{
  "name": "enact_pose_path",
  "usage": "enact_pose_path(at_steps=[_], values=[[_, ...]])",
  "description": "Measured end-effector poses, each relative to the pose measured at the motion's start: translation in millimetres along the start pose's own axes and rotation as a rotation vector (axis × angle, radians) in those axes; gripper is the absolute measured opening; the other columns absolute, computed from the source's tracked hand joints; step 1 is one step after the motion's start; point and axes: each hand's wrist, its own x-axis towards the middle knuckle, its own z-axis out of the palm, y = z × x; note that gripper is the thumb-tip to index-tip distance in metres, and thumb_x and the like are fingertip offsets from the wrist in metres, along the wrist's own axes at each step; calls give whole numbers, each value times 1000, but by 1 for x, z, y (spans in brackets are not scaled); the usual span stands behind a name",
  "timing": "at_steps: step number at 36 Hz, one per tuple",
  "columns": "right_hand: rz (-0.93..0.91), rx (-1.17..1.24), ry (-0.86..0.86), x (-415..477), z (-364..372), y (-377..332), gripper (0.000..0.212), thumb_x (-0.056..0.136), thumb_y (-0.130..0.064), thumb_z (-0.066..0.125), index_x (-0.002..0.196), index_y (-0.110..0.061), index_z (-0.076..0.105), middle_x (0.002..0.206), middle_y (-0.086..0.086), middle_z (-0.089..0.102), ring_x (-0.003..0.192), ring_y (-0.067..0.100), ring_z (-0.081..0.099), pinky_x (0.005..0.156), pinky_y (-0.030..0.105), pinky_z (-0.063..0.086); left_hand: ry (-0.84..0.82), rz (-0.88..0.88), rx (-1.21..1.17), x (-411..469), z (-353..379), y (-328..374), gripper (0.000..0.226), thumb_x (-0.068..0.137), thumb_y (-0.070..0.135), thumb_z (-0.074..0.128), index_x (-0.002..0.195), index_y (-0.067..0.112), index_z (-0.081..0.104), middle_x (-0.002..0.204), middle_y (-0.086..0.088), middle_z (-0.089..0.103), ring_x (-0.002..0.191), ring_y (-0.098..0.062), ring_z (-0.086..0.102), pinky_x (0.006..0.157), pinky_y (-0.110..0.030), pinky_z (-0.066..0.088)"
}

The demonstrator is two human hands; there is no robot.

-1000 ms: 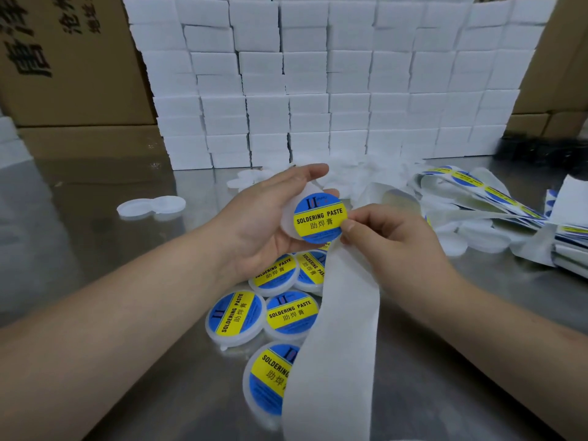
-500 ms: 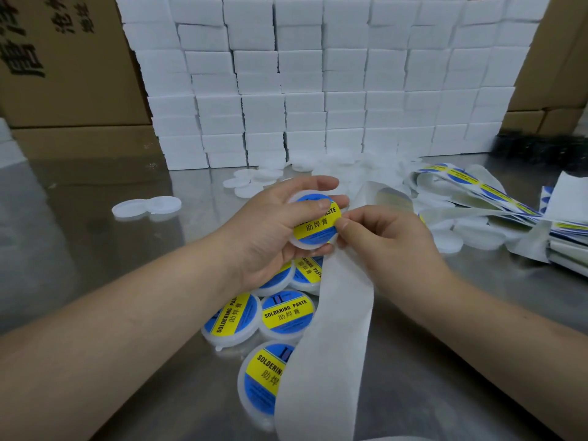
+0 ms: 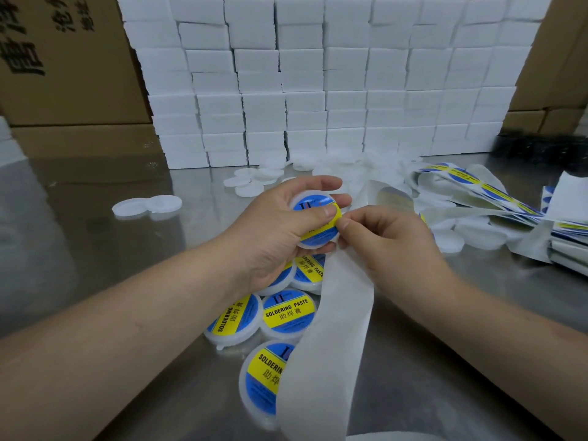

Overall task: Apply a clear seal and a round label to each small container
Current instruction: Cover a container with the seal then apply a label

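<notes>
My left hand (image 3: 270, 237) holds a small container (image 3: 304, 241) above the worktop (image 3: 95, 249). Its fingers (image 3: 321, 183) are curled round the rim and the thumb is pressed flat on the blue and yellow round label (image 3: 323, 232) on the lid. My right hand (image 3: 388, 246) meets it at the label's right edge, thumb and forefinger pinching the top of the white backing strip (image 3: 331, 329), which hangs down toward me. More labelled containers (image 3: 288, 313) lie clustered under my hands, one partly covered by the strip. Label strips (image 3: 477, 192) lie to the right, and white blocks (image 3: 318, 90) are stacked behind.
</notes>
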Motion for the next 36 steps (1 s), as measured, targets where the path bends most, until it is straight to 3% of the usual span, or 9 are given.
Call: enact_pose_path(at_steps=[9, 22, 30, 33, 36], values=[[3, -45, 29, 0, 0, 0, 32, 84, -25, 59, 52, -31, 60, 51, -17, 57, 48, -3, 48, 45, 9, 35, 30, 19, 44, -2, 3, 1, 22, 88, 4, 55, 95, 23, 63, 98, 3, 72, 89, -19, 69, 74, -34, 57], [2, -122, 56, 1, 0, 3, 29, 84, -29, 60, 55, -30, 59, 52, -18, 58, 49, -2, 48, 46, 10, 36, 48, 56, 168, -5, 6, 3, 23, 90, 6, 53, 95, 26, 63, 96, 9, 71, 87, -13, 68, 69, -27, 57], [-8, -167, 80, 2, -1, 3, 29, 82, -29, 61, 53, -28, 57, 49, -20, 55, 46, -3, 47, 44, 10, 35, 60, 231, 407, -11, 11, 4, 30, 90, 6, 54, 92, 34, 62, 97, 20, 68, 91, 6, 61, 78, -10, 48], [-27, -185, 94, 2, -2, 3, 30, 80, -35, 61, 51, -29, 55, 47, -18, 54, 45, -2, 46, 44, 10, 34, 69, 284, 483, -12, 14, 5, 35, 88, 3, 53, 91, 37, 60, 93, 24, 66, 89, 12, 58, 70, -2, 43], [-26, -193, 85, 3, -3, 4, 31, 79, -38, 62, 50, -28, 56, 47, -16, 53, 43, 0, 44, 42, 13, 33, 92, 237, 424, -12, 14, 6, 37, 89, 5, 53, 97, 41, 53, 91, 20, 68, 80, 2, 65, 62, -12, 51]])
